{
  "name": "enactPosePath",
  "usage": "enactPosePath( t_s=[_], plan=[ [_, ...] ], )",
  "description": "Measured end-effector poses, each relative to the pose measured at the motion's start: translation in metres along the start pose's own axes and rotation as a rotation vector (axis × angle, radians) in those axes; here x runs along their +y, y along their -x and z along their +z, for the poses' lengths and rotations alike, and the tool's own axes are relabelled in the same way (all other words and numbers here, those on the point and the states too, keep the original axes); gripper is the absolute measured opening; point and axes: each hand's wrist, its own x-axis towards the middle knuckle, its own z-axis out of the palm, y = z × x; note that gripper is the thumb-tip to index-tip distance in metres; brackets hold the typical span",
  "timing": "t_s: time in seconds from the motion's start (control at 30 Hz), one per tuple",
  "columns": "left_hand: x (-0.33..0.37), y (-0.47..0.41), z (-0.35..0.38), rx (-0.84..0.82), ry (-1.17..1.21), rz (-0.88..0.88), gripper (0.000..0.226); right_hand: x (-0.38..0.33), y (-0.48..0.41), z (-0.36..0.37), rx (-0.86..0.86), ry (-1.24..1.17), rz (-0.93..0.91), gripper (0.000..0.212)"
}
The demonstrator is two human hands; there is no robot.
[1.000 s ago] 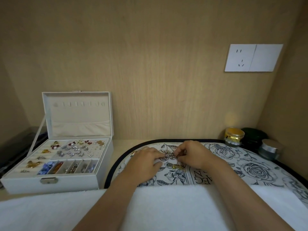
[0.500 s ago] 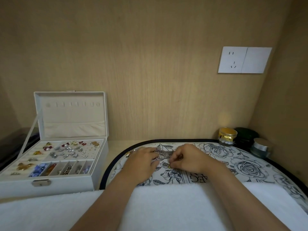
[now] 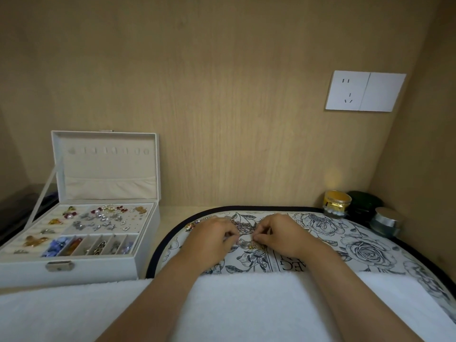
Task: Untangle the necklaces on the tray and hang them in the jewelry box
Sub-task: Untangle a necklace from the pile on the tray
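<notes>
The necklaces (image 3: 243, 230) on the tray (image 3: 365, 245) are pinched by the curled left hand (image 3: 209, 240) and right hand (image 3: 281, 236); knots could be tightened, or a chain snapped, by hard pulling.

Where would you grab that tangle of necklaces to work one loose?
Likely a strand at the edge of the necklaces, pinched from above, left hand and right hand on opposite sides. The thin chains lie flat on the tray, so nothing offers a grip from the side.

Head view, forward-down, close over tray (image 3: 158, 253)
</notes>
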Motion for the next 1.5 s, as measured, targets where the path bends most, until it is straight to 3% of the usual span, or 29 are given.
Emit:
enactPosePath(
  t_s=[0.1,0.27,0.37,0.5,0.6,0.7,0.77,0.83,1.0,1.07,1.17,1.27,1.4,1.5],
  plan=[
    [0.007,0.002,-0.004,0.057,0.205,-0.187,0.012,-0.002,-0.001,0.003,0.047,-0.046,0.009,0.014],
    [0.016,-0.003,-0.013,0.165,0.81,-0.522,0.025,-0.012,-0.001,0.005,0.141,-0.573,0.083,0.022],
    [0.021,-0.005,-0.021,0.175,1.098,-0.614,0.027,-0.026,0.002,0.004,0.108,-0.868,0.106,0.02],
    [0.029,-0.005,-0.03,0.166,1.43,-0.656,0.027,-0.034,0.002,0.005,0.093,-1.018,0.092,0.02],
    [0.028,-0.004,-0.04,0.118,1.514,-0.629,0.026,-0.033,0.002,0.003,0.068,-1.068,0.046,0.022],
    [0.023,-0.005,-0.053,0.101,1.431,-0.622,0.029,-0.03,0.0,0.002,0.04,-1.005,0.022,0.013],
    [0.02,-0.006,-0.061,0.16,1.326,-0.626,0.031,-0.029,0.0,0.003,0.02,-0.912,-0.001,0.005],
    [0.015,-0.004,-0.068,0.248,1.268,-0.598,0.033,-0.031,0.001,0.004,0.006,-0.832,-0.019,0.01],
    [0.001,0.008,-0.074,0.317,1.462,-0.607,0.036,-0.036,0.0,0.014,0.033,-0.66,-0.031,0.015],
    [-0.005,0.008,-0.072,0.269,1.306,-0.665,0.033,-0.035,-0.003,0.017,0.038,-0.64,-0.042,0.015],
    [-0.007,0.007,-0.064,0.155,0.878,-0.682,0.03,-0.037,-0.004,0.02,0.043,-0.617,-0.062,0.013],
    [-0.008,0.016,-0.052,0.064,0.32,-0.52,0.037,-0.036,-0.005,0.022,0.031,-0.583,-0.065,0.013],
    [-0.013,0.022,-0.043,0.058,-0.036,-0.419,0.036,-0.028,-0.004,0.018,0.052,-0.539,-0.043,0.02],
    [-0.017,0.023,-0.04,0.052,-0.216,-0.402,0.027,-0.019,0.0,0.009,0.078,-0.365,-0.021,0.02]
  ],
)
